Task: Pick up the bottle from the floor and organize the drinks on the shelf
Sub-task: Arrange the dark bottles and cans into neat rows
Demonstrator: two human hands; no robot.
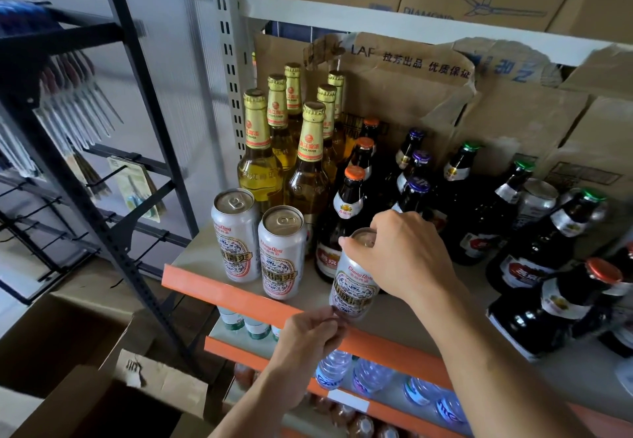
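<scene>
White aluminium can (352, 287) with a red, gold and blue ornamental label and red "ChongQing" lettering sits at the front edge of the grey metal shelf with an orange lip (239, 297). It is at 3 o'clock from two matching white cans (236, 239) (282, 252) that stand upright there. The right hand (400, 256) comes down from 3 o'clock. Its grip is clamped on the can's top, with the thumb on the rim at 9 o'clock and the fingers curled over the far side, hiding most of the silver lid. The left hand (308, 338) is at 7 o'clock from the can, its curled fingertips against the bottom rim; whether that grip pinches the can or only touches it cannot be told. The can's base is over the orange lip.

At 12 o'clock from the can stand dark glass bottles with orange caps (346, 222), and at 11 o'clock clear bottles of pale beer with gold foil necks (258, 163). Dark bottles with purple caps (412, 194) and green caps (459, 167) lie toward 1 and 2 o'clock, in front of brown cardboard boxes (411, 95).
</scene>
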